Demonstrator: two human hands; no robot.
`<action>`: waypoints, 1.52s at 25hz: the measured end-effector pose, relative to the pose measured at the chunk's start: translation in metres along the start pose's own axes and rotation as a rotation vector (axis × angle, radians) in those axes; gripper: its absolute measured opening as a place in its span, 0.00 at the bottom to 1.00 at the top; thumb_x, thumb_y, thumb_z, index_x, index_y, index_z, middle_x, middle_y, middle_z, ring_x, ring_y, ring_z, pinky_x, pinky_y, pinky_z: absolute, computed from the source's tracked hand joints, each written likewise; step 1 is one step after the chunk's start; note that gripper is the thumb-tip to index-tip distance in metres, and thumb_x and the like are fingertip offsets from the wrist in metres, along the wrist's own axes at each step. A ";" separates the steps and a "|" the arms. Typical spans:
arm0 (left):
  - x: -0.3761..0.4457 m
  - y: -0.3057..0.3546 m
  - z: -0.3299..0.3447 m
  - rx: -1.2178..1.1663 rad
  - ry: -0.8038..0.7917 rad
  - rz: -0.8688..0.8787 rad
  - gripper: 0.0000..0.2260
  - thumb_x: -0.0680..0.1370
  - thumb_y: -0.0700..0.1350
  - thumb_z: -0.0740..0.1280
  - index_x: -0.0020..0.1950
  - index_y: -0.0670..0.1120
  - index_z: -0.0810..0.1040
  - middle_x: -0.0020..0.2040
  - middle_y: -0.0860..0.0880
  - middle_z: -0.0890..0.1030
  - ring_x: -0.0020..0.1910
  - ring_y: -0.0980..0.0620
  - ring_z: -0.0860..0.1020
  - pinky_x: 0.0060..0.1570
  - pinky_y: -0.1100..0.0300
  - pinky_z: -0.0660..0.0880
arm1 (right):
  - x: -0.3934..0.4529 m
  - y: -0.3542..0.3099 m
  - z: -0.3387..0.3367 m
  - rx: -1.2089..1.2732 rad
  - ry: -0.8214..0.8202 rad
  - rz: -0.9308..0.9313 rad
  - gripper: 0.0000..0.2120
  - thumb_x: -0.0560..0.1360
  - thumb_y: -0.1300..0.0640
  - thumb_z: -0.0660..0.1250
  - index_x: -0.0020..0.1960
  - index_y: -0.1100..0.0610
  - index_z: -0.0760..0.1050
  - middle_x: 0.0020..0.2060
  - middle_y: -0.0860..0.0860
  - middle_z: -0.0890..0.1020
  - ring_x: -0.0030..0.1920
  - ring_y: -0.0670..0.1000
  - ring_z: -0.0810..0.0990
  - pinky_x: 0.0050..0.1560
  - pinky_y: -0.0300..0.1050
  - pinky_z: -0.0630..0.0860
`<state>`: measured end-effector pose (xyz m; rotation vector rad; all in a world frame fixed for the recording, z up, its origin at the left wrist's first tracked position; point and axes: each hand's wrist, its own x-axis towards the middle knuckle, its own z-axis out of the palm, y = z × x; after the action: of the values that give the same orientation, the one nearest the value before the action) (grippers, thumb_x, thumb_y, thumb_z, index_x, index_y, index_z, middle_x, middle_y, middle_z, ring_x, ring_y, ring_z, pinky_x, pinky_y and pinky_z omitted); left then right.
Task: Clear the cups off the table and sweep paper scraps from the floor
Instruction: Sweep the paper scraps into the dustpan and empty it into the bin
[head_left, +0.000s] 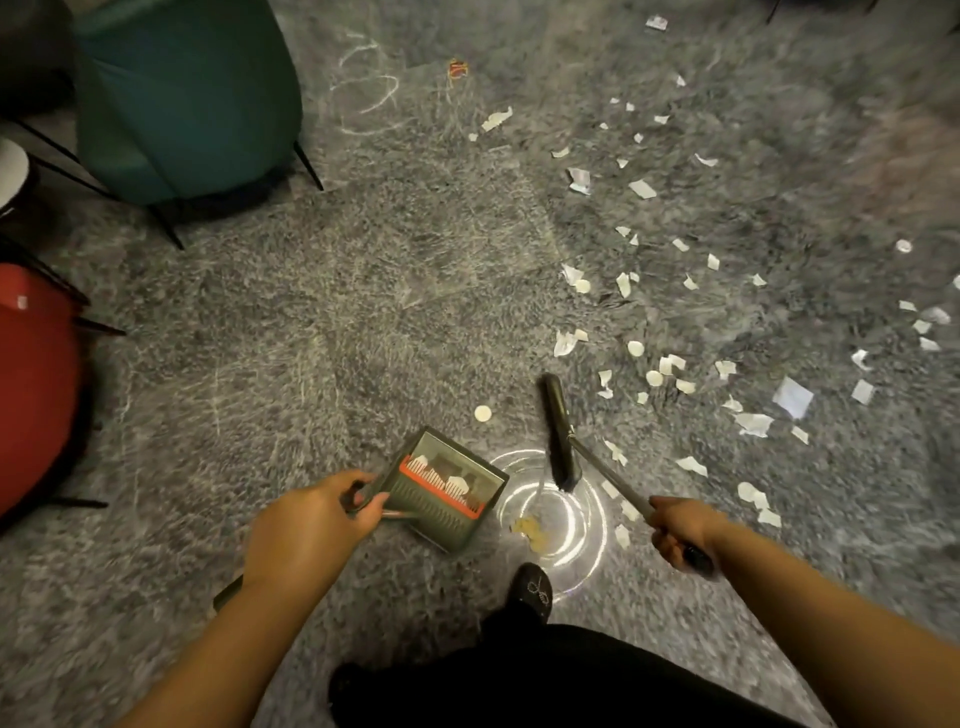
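Scraps (753, 423) litter floor; 2 hands hold 1 dustpan (447, 488), 1 broom (561, 431).

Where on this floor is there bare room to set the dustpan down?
Bare carpet lies between the teal chair, red chair and dustpan. Right of the broom, paper scraps crowd the floor.

The floor (363, 312) was mottled grey, the paper scraps (753, 423) white, the dustpan (447, 519) dark green with a red comb (441, 480), the chairs (187, 93) teal and red.
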<state>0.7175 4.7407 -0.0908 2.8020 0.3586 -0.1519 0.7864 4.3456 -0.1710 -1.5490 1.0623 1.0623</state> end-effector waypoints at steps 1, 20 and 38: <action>0.004 0.009 0.003 0.002 -0.013 0.006 0.14 0.72 0.55 0.73 0.56 0.52 0.83 0.32 0.53 0.81 0.23 0.56 0.67 0.22 0.65 0.64 | 0.002 -0.003 -0.009 0.009 -0.005 0.000 0.21 0.79 0.67 0.53 0.71 0.55 0.65 0.22 0.51 0.65 0.17 0.44 0.61 0.19 0.29 0.58; -0.021 0.005 -0.021 -0.065 0.007 -0.045 0.13 0.72 0.55 0.73 0.54 0.53 0.83 0.37 0.55 0.84 0.29 0.57 0.75 0.26 0.66 0.69 | -0.004 0.017 0.045 0.074 -0.258 -0.115 0.23 0.80 0.64 0.56 0.73 0.48 0.62 0.26 0.51 0.68 0.20 0.44 0.62 0.18 0.33 0.59; -0.031 0.146 0.035 -0.081 0.037 -0.401 0.17 0.75 0.58 0.70 0.61 0.55 0.79 0.40 0.55 0.83 0.33 0.51 0.79 0.26 0.61 0.72 | 0.052 -0.078 -0.116 -0.052 -0.173 -0.058 0.23 0.81 0.64 0.51 0.74 0.52 0.60 0.28 0.50 0.64 0.19 0.43 0.61 0.18 0.30 0.57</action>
<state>0.7240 4.5885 -0.0766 2.6225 0.9108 -0.1692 0.8906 4.2389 -0.1830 -1.4899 0.8731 1.1690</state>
